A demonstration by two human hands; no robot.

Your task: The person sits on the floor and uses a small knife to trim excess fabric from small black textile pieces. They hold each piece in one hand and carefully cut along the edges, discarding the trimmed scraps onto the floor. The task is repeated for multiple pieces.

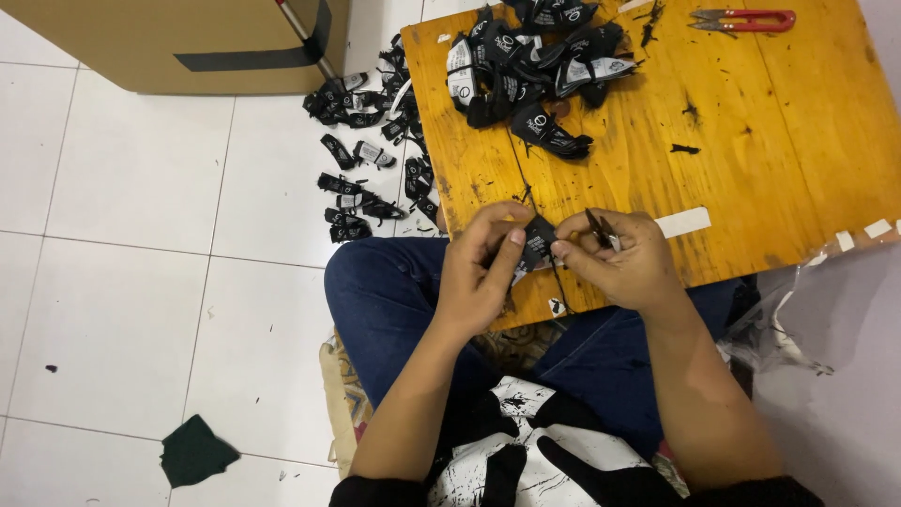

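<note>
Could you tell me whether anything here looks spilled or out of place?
Yes. A heap of black fabric labels lies scattered on the white tiled floor beside the wooden board, as if fallen from the pile on the board. A dark green cloth scrap also lies alone on the floor.

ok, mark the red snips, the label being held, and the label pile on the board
red snips (751, 19), head view, on the red handle loop.
held black label (538, 241), head view, its middle.
label pile (526, 70), head view, centre of the heap.
</note>
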